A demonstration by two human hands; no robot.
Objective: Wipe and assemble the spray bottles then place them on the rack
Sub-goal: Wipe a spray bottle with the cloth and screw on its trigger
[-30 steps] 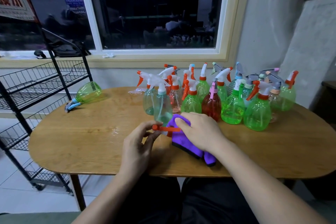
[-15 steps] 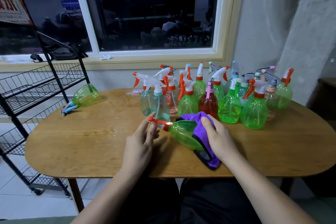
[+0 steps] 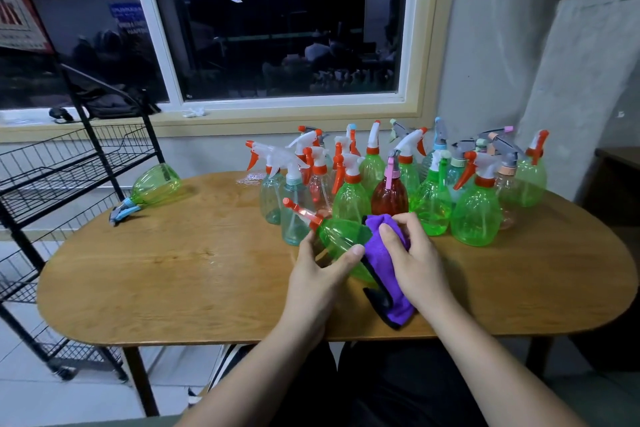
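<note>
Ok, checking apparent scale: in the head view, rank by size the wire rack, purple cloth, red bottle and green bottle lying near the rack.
Wire rack, largest.
Purple cloth, nearer the camera, partly under the right hand.
Lying green bottle and red bottle: close; the red one's base is hidden, so unranked.

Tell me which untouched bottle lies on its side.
The green bottle with the blue trigger, alone by the rack; the rest stand upright.

Oval wooden counter (image 3: pixel 173 270). Upright spray bottles (image 3: pixel 476 215) clustered far right. One green bottle (image 3: pixel 156 184) lying sideways far left. Purple cloth (image 3: pixel 398 308) end resting near front edge.
</note>
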